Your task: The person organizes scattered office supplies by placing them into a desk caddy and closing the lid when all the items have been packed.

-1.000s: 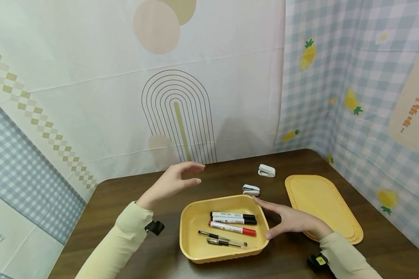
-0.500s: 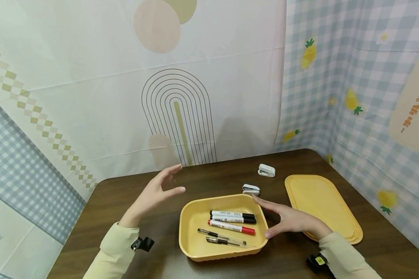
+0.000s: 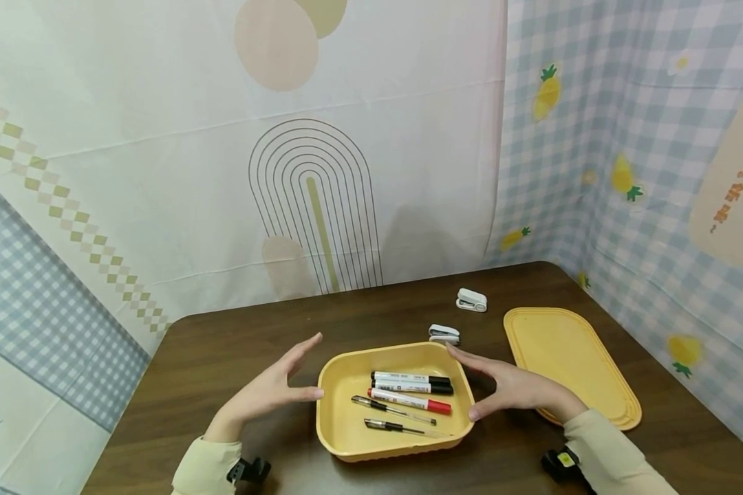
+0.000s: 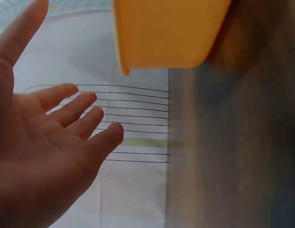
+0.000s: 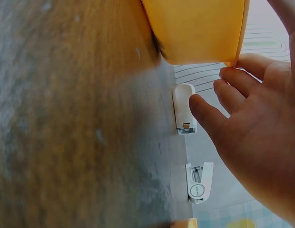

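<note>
A yellow plastic box [image 3: 347, 450] stands on the table, holding two black-capped markers [image 3: 411, 387], one red-capped marker [image 3: 408, 401] and two black gel pens [image 3: 393, 427]. On its left side is my left hand [image 3: 266, 392], thumb and fingers spread, with the thumb tip right at the rim in the head view. The left wrist view has that hand's fingers apart and nothing in the palm. My right hand [image 3: 514, 388] spans the box's right side, fingertips at the far corner and thumb at the near end. Its fingers [image 5: 245, 80] look loosely extended beside the rim.
Behind the box are two small white staplers [image 3: 444, 334] [image 3: 472, 300]. A yellow lid [image 3: 569, 357] lies flat at the right, partly behind my right forearm. Patterned cloth [image 3: 433, 137] hangs along the table's back and right edges.
My left hand has drawn back from over the table behind the box, then come down to its left rim. The right hand stays at the right side. The box and its contents look nearly unchanged.
</note>
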A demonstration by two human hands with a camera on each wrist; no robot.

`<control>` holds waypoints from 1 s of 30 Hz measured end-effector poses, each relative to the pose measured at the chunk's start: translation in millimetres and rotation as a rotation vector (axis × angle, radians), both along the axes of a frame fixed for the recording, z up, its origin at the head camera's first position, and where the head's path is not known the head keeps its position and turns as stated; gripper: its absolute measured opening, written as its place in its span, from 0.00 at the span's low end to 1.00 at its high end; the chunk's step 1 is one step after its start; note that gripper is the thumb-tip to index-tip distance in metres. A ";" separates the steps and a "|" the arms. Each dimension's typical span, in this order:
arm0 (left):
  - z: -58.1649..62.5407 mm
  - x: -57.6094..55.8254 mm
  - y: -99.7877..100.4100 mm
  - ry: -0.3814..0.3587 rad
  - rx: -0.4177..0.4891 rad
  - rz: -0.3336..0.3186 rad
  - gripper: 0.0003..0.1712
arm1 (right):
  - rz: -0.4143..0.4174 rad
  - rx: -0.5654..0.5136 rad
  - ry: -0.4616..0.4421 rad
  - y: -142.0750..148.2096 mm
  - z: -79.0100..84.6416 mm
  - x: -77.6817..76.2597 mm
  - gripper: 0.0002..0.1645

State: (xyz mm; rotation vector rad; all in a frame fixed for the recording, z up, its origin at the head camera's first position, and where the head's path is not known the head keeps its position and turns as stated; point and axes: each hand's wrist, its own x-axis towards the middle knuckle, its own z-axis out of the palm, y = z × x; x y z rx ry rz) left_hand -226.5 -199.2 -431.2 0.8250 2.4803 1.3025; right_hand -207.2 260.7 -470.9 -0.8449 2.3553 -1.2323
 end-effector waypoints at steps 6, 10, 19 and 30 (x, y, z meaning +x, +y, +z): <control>-9.4 7.2 -0.7 -0.050 -0.076 -0.063 0.58 | 0.000 -0.014 -0.006 -1.0 -0.8 0.2 0.63; -12.0 9.5 0.7 -0.094 -0.098 -0.101 0.61 | -0.002 -0.003 0.002 -0.2 -1.5 0.0 0.63; -16.6 11.4 3.9 -0.102 -0.062 -0.100 0.59 | 0.001 -0.009 -0.011 0.0 -2.1 0.4 0.62; -26.6 14.3 4.9 -0.122 -0.048 -0.156 0.66 | -0.004 -0.006 -0.004 -0.7 -0.7 0.5 0.62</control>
